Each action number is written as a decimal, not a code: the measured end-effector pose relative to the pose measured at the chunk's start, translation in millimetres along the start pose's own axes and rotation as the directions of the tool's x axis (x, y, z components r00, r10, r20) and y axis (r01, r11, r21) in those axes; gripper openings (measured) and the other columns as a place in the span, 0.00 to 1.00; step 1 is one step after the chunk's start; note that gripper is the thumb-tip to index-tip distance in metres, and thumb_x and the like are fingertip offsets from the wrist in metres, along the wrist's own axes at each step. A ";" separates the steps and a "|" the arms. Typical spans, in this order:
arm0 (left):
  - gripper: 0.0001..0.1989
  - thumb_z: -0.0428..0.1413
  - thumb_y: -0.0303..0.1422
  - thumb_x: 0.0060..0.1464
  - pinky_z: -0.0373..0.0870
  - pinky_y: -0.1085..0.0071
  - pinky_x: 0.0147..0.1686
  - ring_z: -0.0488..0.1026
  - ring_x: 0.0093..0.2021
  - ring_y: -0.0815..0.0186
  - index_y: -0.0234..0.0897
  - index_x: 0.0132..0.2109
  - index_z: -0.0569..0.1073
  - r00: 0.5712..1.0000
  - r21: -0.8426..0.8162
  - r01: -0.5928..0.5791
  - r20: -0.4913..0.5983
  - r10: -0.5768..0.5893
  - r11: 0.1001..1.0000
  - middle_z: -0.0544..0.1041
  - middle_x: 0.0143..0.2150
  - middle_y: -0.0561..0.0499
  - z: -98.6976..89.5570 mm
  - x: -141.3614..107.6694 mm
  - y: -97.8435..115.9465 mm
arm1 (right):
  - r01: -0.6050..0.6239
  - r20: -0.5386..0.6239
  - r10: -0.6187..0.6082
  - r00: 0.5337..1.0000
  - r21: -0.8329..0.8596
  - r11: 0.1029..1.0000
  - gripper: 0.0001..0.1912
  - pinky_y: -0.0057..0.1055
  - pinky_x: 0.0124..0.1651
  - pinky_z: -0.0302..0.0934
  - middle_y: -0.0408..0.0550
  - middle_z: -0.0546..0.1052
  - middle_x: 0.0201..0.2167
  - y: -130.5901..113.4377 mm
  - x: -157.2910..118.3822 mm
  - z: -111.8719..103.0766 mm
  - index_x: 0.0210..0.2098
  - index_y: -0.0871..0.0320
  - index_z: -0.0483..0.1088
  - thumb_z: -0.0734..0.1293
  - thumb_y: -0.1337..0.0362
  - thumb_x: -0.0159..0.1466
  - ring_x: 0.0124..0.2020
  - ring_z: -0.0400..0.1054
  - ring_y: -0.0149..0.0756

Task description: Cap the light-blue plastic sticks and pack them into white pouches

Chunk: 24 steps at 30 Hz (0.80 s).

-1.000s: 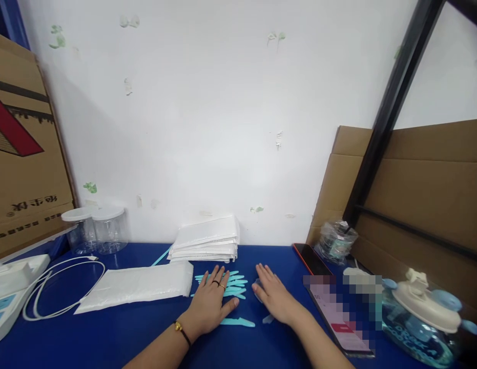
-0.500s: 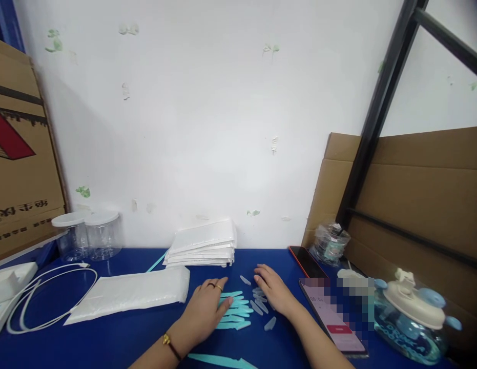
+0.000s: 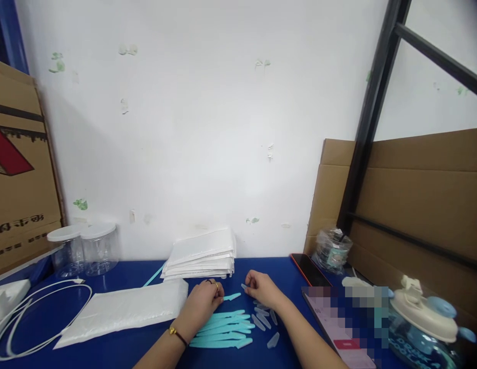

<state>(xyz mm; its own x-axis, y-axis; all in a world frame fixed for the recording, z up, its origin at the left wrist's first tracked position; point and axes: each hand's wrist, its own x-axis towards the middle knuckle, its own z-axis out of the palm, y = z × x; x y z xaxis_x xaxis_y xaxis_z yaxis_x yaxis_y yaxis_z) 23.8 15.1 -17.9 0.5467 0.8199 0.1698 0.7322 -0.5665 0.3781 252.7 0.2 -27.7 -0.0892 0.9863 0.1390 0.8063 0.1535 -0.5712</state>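
My left hand (image 3: 206, 303), with a ring and a beaded bracelet, is closed on a teal eyebrow razor (image 3: 232, 296) whose head points right. My right hand (image 3: 263, 290) pinches a small translucent blade cap (image 3: 244, 286) between its fingertips, a short gap from the razor's head. Below my left hand lies a row of teal eyebrow razors (image 3: 223, 335), side by side with their heads to the right. Several loose translucent caps (image 3: 261, 322) are scattered under and beside my right hand, with one cap (image 3: 273, 340) a little apart.
A white padded packet (image 3: 126, 310) lies at left, near a white cable (image 3: 26, 302) and two clear jars (image 3: 100, 248). Behind stands a stack of white packets (image 3: 202, 253). On the right are two phones (image 3: 311, 270) (image 3: 338, 328), a wrapped jar (image 3: 332, 251) and a water bottle (image 3: 422, 318).
My left hand has picked up a razor from the row and raised it slightly away. My right hand has closed on a cap. The view has tilted up a little.
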 end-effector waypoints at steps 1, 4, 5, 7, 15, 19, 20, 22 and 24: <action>0.05 0.53 0.32 0.52 0.59 0.72 0.38 0.68 0.40 0.65 0.41 0.36 0.73 1.000 -0.014 -0.021 0.003 0.022 1.000 0.73 0.38 0.52 -0.1 -0.3 -1.8 | 0.021 -0.022 -0.021 1.000 0.005 1.000 0.06 0.23 0.28 0.54 0.40 0.72 0.24 1.7 -0.7 -1.4 0.36 0.57 0.70 0.64 0.68 0.58 0.26 0.65 0.30; 0.06 0.53 0.31 0.52 0.60 0.72 0.41 0.67 0.42 0.65 0.41 0.37 0.74 0.996 -0.075 -0.080 0.025 0.082 0.994 0.74 0.39 0.53 0.0 0.0 -9.1 | 0.149 -0.058 -0.148 0.987 0.000 0.989 0.14 0.24 0.35 0.57 0.43 0.73 0.30 7.2 -2.1 -6.5 0.40 0.54 0.72 0.58 0.71 0.61 0.32 0.67 0.32; 0.07 0.52 0.30 0.52 0.60 0.72 0.41 0.67 0.42 0.65 0.41 0.37 0.74 0.995 -0.091 -0.096 0.029 0.099 0.991 0.74 0.38 0.53 0.3 0.2 -11.4 | 0.199 -0.041 -0.199 0.979 0.002 0.980 0.16 0.24 0.37 0.57 0.43 0.73 0.33 9.2 -2.1 -7.8 0.41 0.53 0.73 0.58 0.74 0.60 0.33 0.67 0.32; 0.08 0.51 0.29 0.53 0.60 0.72 0.41 0.67 0.41 0.65 0.40 0.37 0.74 0.993 -0.109 -0.109 0.027 0.113 0.988 0.74 0.38 0.53 0.6 0.6 -14.7 | 0.267 0.017 -0.268 0.963 0.026 0.963 0.18 0.23 0.37 0.58 0.43 0.72 0.36 12.7 -1.7 -9.2 0.40 0.52 0.74 0.61 0.76 0.57 0.34 0.67 0.31; 0.07 0.52 0.29 0.53 0.61 0.72 0.41 0.68 0.41 0.65 0.40 0.36 0.75 0.993 -0.111 -0.109 0.029 0.113 0.988 0.75 0.38 0.53 -1.7 0.9 -13.8 | 0.256 0.015 -0.258 0.966 0.083 0.963 0.08 0.22 0.31 0.57 0.42 0.71 0.31 15.1 -4.9 -7.7 0.31 0.55 0.76 0.69 0.72 0.53 0.29 0.64 0.29; 0.07 0.52 0.29 0.52 0.61 0.72 0.41 0.68 0.41 0.65 0.40 0.36 0.75 0.993 -0.126 -0.116 0.015 0.119 0.985 0.75 0.38 0.53 0.9 2.0 -17.0 | 0.259 0.013 -0.260 0.965 0.081 0.963 0.08 0.22 0.30 0.56 0.41 0.72 0.32 10.0 -8.5 -7.0 0.31 0.55 0.76 0.71 0.71 0.52 0.29 0.64 0.28; 0.07 0.52 0.29 0.52 0.61 0.72 0.41 0.68 0.41 0.65 0.40 0.36 0.75 0.993 -0.130 -0.111 0.014 0.114 0.985 0.75 0.38 0.53 1.8 2.6 -17.7 | 0.256 0.012 -0.258 0.966 0.086 0.963 0.07 0.21 0.30 0.56 0.41 0.71 0.31 8.5 -8.9 -6.1 0.30 0.55 0.76 0.71 0.71 0.52 0.28 0.64 0.28; 0.07 0.53 0.29 0.51 0.61 0.72 0.41 0.69 0.40 0.66 0.40 0.35 0.75 0.995 -0.146 -0.102 0.007 0.104 0.984 0.75 0.37 0.53 3.5 4.1 -18.4 | 0.237 0.014 -0.240 0.971 0.107 0.966 0.04 0.21 0.28 0.55 0.41 0.71 0.29 5.2 -9.1 -3.4 0.28 0.57 0.76 0.71 0.71 0.52 0.27 0.63 0.27; 0.06 0.53 0.29 0.51 0.62 0.73 0.39 0.69 0.38 0.66 0.39 0.34 0.75 0.995 -0.171 -0.097 0.004 0.099 0.980 0.75 0.36 0.54 5.1 6.1 -17.9 | 0.207 0.025 -0.212 0.977 0.124 0.970 0.03 0.20 0.27 0.55 0.41 0.71 0.28 1.0 -8.9 0.9 0.26 0.57 0.75 0.71 0.70 0.52 0.26 0.64 0.26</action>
<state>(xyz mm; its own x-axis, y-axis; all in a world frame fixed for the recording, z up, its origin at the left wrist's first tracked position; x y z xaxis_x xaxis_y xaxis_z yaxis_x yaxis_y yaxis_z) 16.1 29.9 -28.3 0.6179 0.7597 0.2028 0.5955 -0.6206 0.5102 253.8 -8.3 -30.3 -0.2721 0.9326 0.2369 0.6915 0.3608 -0.6259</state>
